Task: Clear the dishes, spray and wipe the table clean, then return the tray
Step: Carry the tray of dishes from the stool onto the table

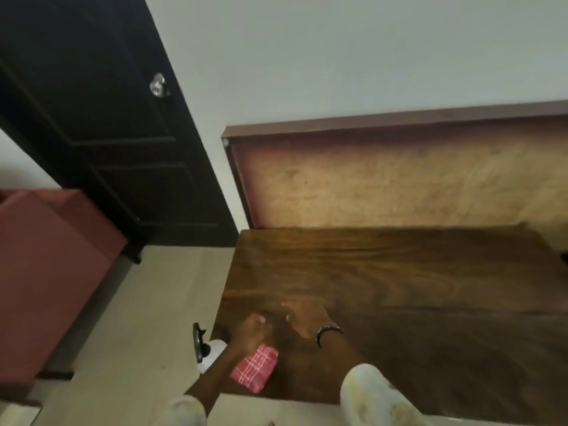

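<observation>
Tabletop (399, 287) of dark wood fills the view, no dishes on the visible part, so wiping seems next. Spray bottle (212, 353) stands at its near left edge, within reach. Red checked cloth (255, 368) lies folded beside it. Left hand (250, 330) hovers curled, holding nothing; right hand (302, 316) spreads relaxed.

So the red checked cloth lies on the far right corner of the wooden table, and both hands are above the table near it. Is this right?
Not quite. The head view shows the red checked cloth on the near left corner of the wooden table, not the far right. The rest holds: the left hand and right hand are above the table near it.
</observation>
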`<state>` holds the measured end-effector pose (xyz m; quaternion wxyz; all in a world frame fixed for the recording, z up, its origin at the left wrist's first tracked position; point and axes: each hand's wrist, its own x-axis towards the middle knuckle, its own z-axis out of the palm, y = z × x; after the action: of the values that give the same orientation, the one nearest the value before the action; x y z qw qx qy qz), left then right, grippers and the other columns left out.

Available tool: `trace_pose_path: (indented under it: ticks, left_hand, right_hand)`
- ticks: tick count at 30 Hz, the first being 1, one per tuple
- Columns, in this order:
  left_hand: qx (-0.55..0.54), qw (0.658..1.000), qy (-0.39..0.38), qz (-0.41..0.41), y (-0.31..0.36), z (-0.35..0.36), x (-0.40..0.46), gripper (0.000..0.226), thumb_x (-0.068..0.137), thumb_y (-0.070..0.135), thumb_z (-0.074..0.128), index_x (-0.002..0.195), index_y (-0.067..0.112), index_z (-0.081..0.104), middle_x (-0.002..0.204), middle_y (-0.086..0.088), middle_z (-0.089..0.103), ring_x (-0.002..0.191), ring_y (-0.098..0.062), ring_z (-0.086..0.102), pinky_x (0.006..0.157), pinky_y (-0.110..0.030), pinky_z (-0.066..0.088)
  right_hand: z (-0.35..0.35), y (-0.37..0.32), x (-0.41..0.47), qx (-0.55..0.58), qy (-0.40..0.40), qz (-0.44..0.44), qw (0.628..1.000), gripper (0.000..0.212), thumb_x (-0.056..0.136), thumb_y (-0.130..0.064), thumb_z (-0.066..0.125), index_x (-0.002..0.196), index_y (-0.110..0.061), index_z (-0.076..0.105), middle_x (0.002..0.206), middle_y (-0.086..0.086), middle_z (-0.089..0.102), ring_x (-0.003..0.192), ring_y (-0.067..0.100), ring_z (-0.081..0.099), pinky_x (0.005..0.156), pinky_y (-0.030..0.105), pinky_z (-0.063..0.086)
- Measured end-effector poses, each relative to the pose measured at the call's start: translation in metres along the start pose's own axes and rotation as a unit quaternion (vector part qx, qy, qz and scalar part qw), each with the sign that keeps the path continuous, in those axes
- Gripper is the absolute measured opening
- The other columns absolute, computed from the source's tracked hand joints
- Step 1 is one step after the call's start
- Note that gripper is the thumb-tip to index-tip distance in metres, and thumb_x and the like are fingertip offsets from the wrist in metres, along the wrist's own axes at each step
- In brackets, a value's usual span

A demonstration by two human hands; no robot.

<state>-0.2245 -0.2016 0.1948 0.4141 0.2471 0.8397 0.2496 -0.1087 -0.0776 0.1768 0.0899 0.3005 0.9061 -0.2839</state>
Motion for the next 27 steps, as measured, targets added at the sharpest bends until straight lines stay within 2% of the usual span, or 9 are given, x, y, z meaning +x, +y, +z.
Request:
trace_pose_path:
  ticks: [2,6,8,10,14,16,18,22,27]
  left_hand:
    - [0.004,0.999,0.014,0.032,0.037,0.015,-0.003,0.008,0.088,0.023,0.060,0.085,0.027,0.054,0.097,-0.008,0.064,0.091,-0.025,0.061,0.082,-0.036,0.050]
    - [-0.021,0.993,0.026,0.112,0.143,0.068,-0.025,0.009,0.089,0.015,0.059,0.092,0.017,0.051,0.086,-0.006,0.059,0.064,-0.016,0.055,0.054,-0.022,0.042]
    - [-0.051,0.990,0.012,0.130,0.186,0.101,-0.040,0.012,0.089,0.016,0.058,0.098,0.016,0.050,0.080,-0.004,0.059,0.054,-0.006,0.053,0.048,-0.021,0.037]
    - [-0.071,0.986,-0.019,0.148,0.217,0.134,-0.052,0.014,0.090,0.016,0.058,0.101,0.016,0.049,0.076,-0.001,0.058,0.055,-0.005,0.055,0.049,-0.022,0.035]
    - [-0.095,0.977,-0.059,0.180,0.264,0.190,-0.072,0.015,0.089,0.012,0.057,0.102,0.014,0.050,0.093,-0.005,0.062,0.065,-0.011,0.059,0.045,-0.013,0.041]
    - [-0.098,0.975,-0.078,0.186,0.279,0.217,-0.073,0.014,0.089,0.009,0.056,0.102,0.010,0.050,0.095,-0.009,0.062,0.067,-0.013,0.059,0.053,-0.013,0.047]
    - [-0.097,0.972,-0.098,0.191,0.296,0.249,-0.071,0.013,0.090,0.006,0.055,0.102,0.008,0.049,0.094,-0.013,0.061,0.068,-0.014,0.058,0.061,-0.019,0.050]
    - [-0.077,0.970,-0.119,0.198,0.333,0.309,-0.069,0.013,0.092,0.008,0.053,0.104,0.009,0.048,0.088,-0.009,0.062,0.064,-0.013,0.057,0.040,-0.008,0.040]
    - [-0.054,0.971,-0.133,0.192,0.389,0.386,-0.058,0.014,0.093,0.014,0.052,0.106,0.011,0.049,0.096,-0.009,0.064,0.065,-0.013,0.060,0.040,-0.006,0.040]
  right_hand:
    - [-0.032,0.020,-0.028,0.002,0.023,0.008,1.000,0.044,0.098,-0.022,0.044,0.142,-0.024,0.042,0.152,0.000,0.036,0.136,0.023,0.038,0.112,0.039,0.033]
    - [-0.094,0.075,-0.092,0.047,0.090,0.041,0.994,0.041,0.099,-0.022,0.042,0.139,-0.022,0.044,0.148,0.001,0.040,0.132,0.024,0.043,0.107,0.040,0.038]
    - [-0.117,0.109,-0.126,0.080,0.127,0.072,0.986,0.039,0.098,-0.023,0.042,0.136,-0.022,0.047,0.144,0.004,0.046,0.129,0.024,0.046,0.105,0.037,0.040]
    - [-0.135,0.143,-0.160,0.118,0.154,0.111,0.975,0.037,0.097,-0.026,0.042,0.133,-0.023,0.051,0.136,0.007,0.054,0.123,0.026,0.052,0.100,0.036,0.044]
    - [-0.163,0.205,-0.214,0.173,0.181,0.172,0.953,0.035,0.096,-0.031,0.040,0.128,-0.030,0.053,0.127,0.007,0.061,0.113,0.030,0.057,0.095,0.039,0.047]
    - [-0.172,0.235,-0.233,0.190,0.186,0.188,0.945,0.034,0.095,-0.032,0.041,0.127,-0.031,0.054,0.126,0.005,0.062,0.111,0.028,0.058,0.096,0.039,0.047]
    - [-0.182,0.268,-0.249,0.202,0.190,0.200,0.940,0.034,0.094,-0.032,0.042,0.125,-0.031,0.054,0.124,0.004,0.063,0.110,0.027,0.059,0.096,0.040,0.047]
    - [-0.202,0.337,-0.268,0.214,0.199,0.213,0.932,0.034,0.094,-0.036,0.042,0.125,-0.033,0.054,0.122,0.002,0.064,0.114,0.025,0.057,0.099,0.043,0.045]
    - [-0.226,0.431,-0.289,0.239,0.196,0.228,0.923,0.032,0.091,-0.038,0.044,0.121,-0.035,0.055,0.119,0.003,0.065,0.107,0.025,0.061,0.098,0.043,0.047]
